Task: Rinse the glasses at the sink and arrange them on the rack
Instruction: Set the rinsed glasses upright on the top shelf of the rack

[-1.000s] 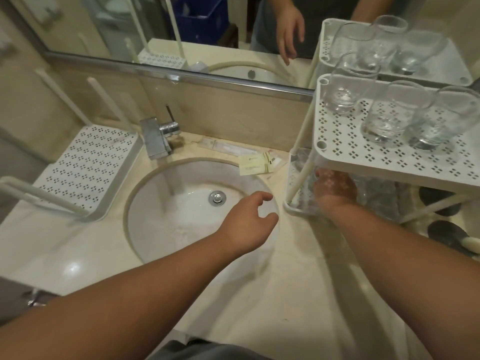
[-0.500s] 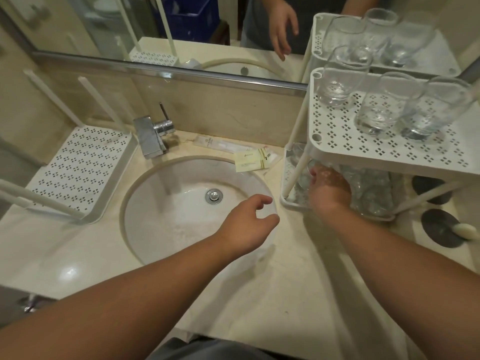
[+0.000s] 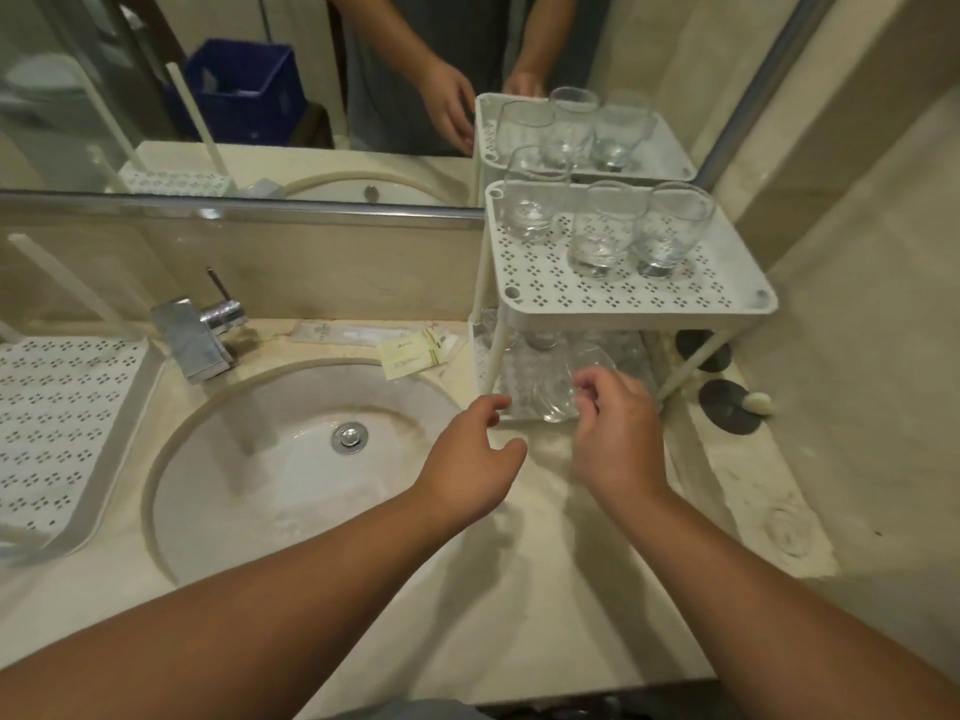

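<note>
While our left hand point(image 3: 470, 459) hovers loosely spread over the sink point(image 3: 270, 459), our right hand point(image 3: 615, 433) pinches a glass point(image 3: 563, 387) at the rack point(image 3: 623, 298).

The sink bowl point(image 3: 270, 459) lies open from above, with only the tap point(image 3: 195, 337) overhanging its back rim. The counter point(image 3: 519, 589) in front is bare. On the right, the rack point(image 3: 631, 298) crowds things: three glasses point(image 3: 597, 236) fill the back of its top shelf (its front strip is free), and slanted legs point(image 3: 496, 356) narrow the way into the lower shelf.
</note>
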Demonstrator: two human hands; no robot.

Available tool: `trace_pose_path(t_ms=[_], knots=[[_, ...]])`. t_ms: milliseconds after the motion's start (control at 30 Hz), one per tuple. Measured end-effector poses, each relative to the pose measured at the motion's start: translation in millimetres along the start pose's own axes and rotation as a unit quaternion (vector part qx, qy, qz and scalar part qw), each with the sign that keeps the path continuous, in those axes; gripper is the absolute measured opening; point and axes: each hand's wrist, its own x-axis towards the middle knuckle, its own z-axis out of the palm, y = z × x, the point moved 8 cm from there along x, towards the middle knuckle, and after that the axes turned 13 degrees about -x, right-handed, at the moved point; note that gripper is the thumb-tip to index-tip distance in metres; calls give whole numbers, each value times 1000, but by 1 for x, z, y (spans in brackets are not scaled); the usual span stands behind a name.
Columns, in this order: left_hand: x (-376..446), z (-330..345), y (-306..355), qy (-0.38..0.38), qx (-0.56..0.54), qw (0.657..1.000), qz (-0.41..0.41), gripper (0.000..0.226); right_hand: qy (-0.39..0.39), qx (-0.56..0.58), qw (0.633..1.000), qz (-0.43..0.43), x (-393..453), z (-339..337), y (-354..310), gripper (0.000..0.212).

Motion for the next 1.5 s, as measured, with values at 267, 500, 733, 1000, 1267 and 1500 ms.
trace_pose_path(t_ms=[267,500,733,1000,1267,1500], knots=[[-16,16,57,-37,-36,988,147,51,114,11,990,-77,-35,-81,-28,25],[-24,-8,111,2,-68,968,240,47,181,29,975,-125,-15,-126,-57,23],[-2,-29,150,39,16,965,259,56,169,-1,973,-159,37,-123,-82,23],[42,-39,153,29,72,977,201,66,76,-70,981,-164,90,-91,-93,31],[74,-40,147,33,186,968,166,58,23,-88,985,-147,111,-59,-90,32],[83,-36,140,31,206,967,147,62,22,-63,989,-134,110,-51,-83,31]])
